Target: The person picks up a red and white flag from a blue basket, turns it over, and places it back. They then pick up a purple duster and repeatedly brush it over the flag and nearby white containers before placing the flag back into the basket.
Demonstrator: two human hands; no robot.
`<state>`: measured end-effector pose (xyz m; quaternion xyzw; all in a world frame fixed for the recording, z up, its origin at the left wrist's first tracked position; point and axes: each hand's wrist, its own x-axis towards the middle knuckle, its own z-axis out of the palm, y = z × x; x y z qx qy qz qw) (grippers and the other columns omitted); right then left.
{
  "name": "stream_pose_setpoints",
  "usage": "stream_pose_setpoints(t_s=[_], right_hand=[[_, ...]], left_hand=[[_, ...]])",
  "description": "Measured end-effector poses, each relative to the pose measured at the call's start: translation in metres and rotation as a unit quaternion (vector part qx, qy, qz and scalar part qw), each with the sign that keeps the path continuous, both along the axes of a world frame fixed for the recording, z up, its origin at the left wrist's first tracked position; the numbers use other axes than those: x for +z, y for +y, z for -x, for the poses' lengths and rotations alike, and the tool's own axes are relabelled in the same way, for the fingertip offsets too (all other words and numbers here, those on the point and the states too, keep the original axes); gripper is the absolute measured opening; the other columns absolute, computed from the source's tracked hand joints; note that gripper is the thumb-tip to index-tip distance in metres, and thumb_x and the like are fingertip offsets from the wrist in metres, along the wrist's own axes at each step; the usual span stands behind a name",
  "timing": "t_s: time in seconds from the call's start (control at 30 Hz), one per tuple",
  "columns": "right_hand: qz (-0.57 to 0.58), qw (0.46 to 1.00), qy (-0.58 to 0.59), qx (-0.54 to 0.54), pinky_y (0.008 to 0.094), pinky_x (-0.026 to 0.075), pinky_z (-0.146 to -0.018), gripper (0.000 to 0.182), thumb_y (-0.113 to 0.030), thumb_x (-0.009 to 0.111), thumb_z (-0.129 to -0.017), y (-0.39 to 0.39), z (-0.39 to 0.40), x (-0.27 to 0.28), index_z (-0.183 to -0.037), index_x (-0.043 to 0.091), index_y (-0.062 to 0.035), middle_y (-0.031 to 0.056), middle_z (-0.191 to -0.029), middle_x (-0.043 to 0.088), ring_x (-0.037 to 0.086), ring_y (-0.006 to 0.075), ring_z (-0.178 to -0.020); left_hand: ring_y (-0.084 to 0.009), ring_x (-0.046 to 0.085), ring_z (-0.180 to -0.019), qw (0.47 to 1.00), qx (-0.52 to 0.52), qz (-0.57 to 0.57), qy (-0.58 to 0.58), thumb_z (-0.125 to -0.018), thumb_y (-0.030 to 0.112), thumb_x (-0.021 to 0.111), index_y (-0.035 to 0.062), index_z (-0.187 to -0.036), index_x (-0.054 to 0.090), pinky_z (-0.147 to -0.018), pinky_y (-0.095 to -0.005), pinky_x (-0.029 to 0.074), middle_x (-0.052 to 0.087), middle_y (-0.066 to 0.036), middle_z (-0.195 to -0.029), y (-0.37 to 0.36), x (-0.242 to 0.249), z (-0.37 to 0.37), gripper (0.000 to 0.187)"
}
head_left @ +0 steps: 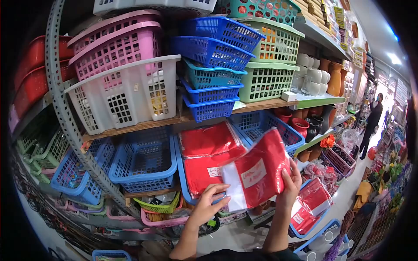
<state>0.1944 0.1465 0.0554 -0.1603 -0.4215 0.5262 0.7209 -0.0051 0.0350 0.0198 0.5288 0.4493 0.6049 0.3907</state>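
Observation:
A red and white cloth packet (pixel 270 176) in clear plastic, with a handwritten label, is held up in front of the shelf. My right hand (pixel 291 182) grips its right edge. At its lower left white edge is my left hand (pixel 212 202), fingers bent against the plastic. Behind it, a blue basket (pixel 177 152) on the shelf holds more red packets (pixel 209 139), one with a similar label. Lower right, another blue basket (pixel 293 230) contains red and white packets (pixel 314 198).
Stacked baskets in white (pixel 126 95), pink and blue fill the upper shelf (pixel 174 119). A perforated metal post (pixel 65 104) stands at the left. Vases (pixel 300 126) line the right shelves. Far down the aisle a person (pixel 373 122) in dark clothes stands.

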Motion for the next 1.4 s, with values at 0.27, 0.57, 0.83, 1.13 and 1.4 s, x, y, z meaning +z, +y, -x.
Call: stream_pose_setpoints(t_s=[0.27,0.57,0.83,1.13,1.4], right_hand=[[0.03,0.99,-0.064,0.123,0.0279,0.05,-0.082,0.042,-0.001,0.059,-0.086,0.047,0.046,-0.004,-0.126,0.047,0.0052,0.0154,-0.11,0.061,0.062,0.0176,-0.094],[-0.074,0.791,-0.595,-0.123,0.0415,0.051,-0.071,0.038,-0.024,0.07,-0.075,0.08,0.035,-0.032,-0.109,0.063,-0.0075,0.0205,-0.092,0.063,0.063,0.0386,-0.077],[-0.223,0.694,-0.636,-0.254,0.0412,0.049,-0.065,0.018,-0.02,0.068,-0.073,0.078,0.051,-0.047,-0.086,0.067,-0.0083,0.0118,-0.091,0.058,0.057,0.0303,-0.081],[-0.271,0.697,-0.621,-0.233,0.0409,0.043,-0.074,0.026,-0.025,0.066,-0.079,0.066,0.036,-0.051,-0.098,0.069,-0.0081,0.0129,-0.098,0.057,0.053,0.0293,-0.088],[-0.3,0.781,-0.487,-0.253,0.0427,0.037,-0.087,0.033,-0.019,0.064,-0.079,0.03,0.019,-0.062,-0.109,0.06,-0.0053,0.0142,-0.113,0.053,0.049,0.0314,-0.1]], left_hand=[[-0.0283,0.049,-0.116,0.876,0.185,-0.047,0.442,-0.078,0.03,0.071,0.0125,-0.113,0.065,-0.101,-0.0392,0.036,0.06,-0.007,-0.117,-0.01,0.008,-0.006,0.04],[-0.0223,0.044,-0.122,0.767,0.257,0.05,0.585,-0.087,0.031,0.058,0.0247,-0.107,0.069,-0.108,-0.0495,0.02,0.062,0.002,-0.12,-0.022,0.019,0.016,0.024],[-0.0245,0.047,-0.12,0.842,0.243,0.033,0.48,-0.086,0.026,0.058,0.0203,-0.105,0.07,-0.104,-0.0505,0.028,0.061,0.0,-0.122,-0.002,-0.004,0.048,0.022],[-0.0261,0.039,-0.129,0.784,0.288,0.07,0.545,-0.092,0.033,0.05,0.0223,-0.117,0.065,-0.108,-0.0529,0.021,0.051,-0.003,-0.134,-0.006,-0.016,0.033,0.031],[-0.0279,0.045,-0.122,0.739,0.416,-0.128,0.513,-0.083,0.021,0.059,0.0109,-0.11,0.064,-0.107,-0.0514,0.022,0.058,-0.006,-0.12,-0.006,-0.032,-0.011,0.03]])
